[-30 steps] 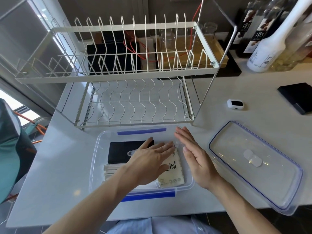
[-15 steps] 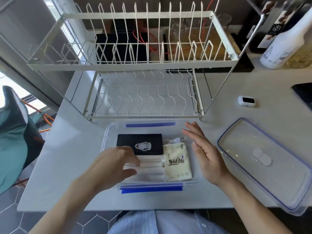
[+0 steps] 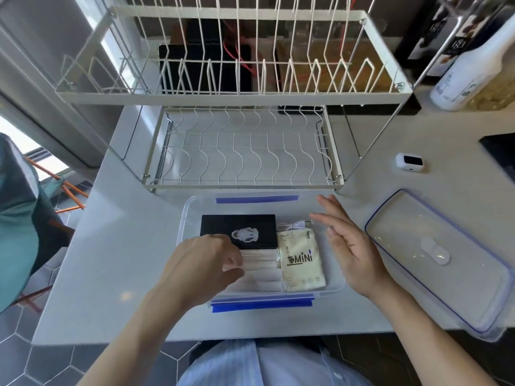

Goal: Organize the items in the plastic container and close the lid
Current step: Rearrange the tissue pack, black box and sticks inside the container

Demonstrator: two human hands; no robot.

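Note:
A clear plastic container [image 3: 188,210] with blue clips sits on the white counter in front of me. Inside lie a black box [image 3: 250,225], a cream "MINI" pack [image 3: 302,264], a stack of white packets [image 3: 260,270] and a coiled white cable [image 3: 292,225]. My left hand [image 3: 200,264] is over the container's left part, its loosely curled fingertips touching the left ends of the white packets. My right hand [image 3: 352,246] stands flat and straight along the container's right wall. The clear lid [image 3: 471,277] lies apart on the counter to the right.
A white two-tier wire dish rack [image 3: 239,93] stands directly behind the container. To the right lie a small white device [image 3: 409,162] and a black slab [image 3: 501,154]; bottles [image 3: 468,71] stand at the back right. The counter's front edge is close to my body.
My left hand has slid left off the MINI pack onto the white packets, uncovering the black box. My right hand has stayed beside the container's right wall.

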